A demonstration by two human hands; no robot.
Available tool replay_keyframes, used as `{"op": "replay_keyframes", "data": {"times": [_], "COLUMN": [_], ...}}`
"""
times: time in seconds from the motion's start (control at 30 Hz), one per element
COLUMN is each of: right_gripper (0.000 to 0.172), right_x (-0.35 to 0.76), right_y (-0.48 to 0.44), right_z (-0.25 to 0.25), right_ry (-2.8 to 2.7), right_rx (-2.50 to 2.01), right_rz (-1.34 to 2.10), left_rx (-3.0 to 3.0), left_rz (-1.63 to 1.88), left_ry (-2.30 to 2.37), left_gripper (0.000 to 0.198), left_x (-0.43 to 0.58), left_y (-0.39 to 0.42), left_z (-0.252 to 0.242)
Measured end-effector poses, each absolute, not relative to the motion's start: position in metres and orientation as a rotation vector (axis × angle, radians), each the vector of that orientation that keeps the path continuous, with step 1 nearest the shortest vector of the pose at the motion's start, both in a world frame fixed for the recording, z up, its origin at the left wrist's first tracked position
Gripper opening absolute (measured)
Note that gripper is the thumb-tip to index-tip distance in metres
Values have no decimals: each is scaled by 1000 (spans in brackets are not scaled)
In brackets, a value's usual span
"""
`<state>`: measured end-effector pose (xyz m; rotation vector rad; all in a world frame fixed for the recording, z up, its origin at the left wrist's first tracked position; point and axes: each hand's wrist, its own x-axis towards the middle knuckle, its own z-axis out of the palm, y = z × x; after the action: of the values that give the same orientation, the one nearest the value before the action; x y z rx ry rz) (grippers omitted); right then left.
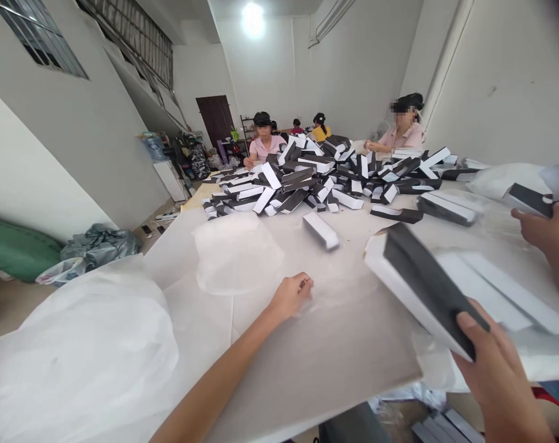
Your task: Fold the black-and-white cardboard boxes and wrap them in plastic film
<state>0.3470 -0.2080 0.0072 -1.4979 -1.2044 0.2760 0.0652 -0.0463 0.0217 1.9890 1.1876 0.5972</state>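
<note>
While I watch from far away through the head camera, the right hand [494,375] is grasping a black and white box [427,286] near its lower end, with the thumb [467,321] pressed on the black face and the other fingers hidden behind the box. The box is held above the bench [334,375], low in the right part of my view, and it is tilted, with its long axis going from upper left down to lower right. I cannot read any writing on it. The left hand [291,298] is loosely curled, holds nothing, and seems to rest on a thin plastic sheet [334,295] on the bench. Ahead of it lies one single box [320,231], and beyond is a big pile of similar boxes [302,175]. At the right edge, a co-worker's hand [551,231] holds another box [531,200], and two more co-workers [265,138] [401,129] sit behind the pile
</note>
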Motion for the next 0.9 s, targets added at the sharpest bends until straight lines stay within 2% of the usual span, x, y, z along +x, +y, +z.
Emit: {"op": "replay_keyframes", "data": {"times": [0.17,0.43,0.6,0.83,0.9], "right_gripper": [39,39,40,50,49], "right_x": [316,288,264,233,227], "right_y": [-207,-185,-154,-119,-101], "right_z": [19,24,20,10,11], "right_ry": [-1518,-1592,-1474,-1986,-2043], "right_rx": [-1464,-1673,-1668,-1954,-2011], "right_rz": [411,274,125,-9,-55], "left_rx": [1978,2020,2080,2150,2174], "left_rz": [812,1066,1082,1024,978], "left_ry": [1187,1139,1114,1103,1115], "left_gripper": [28,24,26,26,27], "left_x": [69,72,72,74,76], "left_y": [-50,-53,-58,-61,-62], "left_z": [34,34,34,25,21]}}
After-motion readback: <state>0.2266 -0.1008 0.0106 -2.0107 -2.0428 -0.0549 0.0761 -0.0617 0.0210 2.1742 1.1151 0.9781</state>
